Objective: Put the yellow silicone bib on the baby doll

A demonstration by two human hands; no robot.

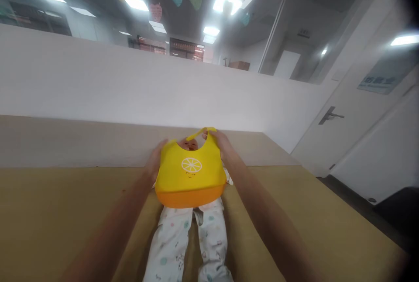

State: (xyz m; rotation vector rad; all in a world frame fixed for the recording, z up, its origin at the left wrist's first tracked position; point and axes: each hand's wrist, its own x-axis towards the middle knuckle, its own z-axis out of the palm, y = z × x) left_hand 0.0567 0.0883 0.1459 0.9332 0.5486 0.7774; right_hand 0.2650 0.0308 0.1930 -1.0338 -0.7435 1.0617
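The left hand (156, 159) and right hand (224, 143) grasp opposite upper sides of a yellow, rubbery-looking bib (196, 179) with an orange pouch, apparently keeping it spread, at the frame's centre, over a white-trousered doll (175, 235) on the tan wooden counter (278, 199).

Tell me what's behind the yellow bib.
Behind the yellow bib is what looks like a doll. Part of its head shows at the neckline, patterned white trousers below. Most of its torso is covered.
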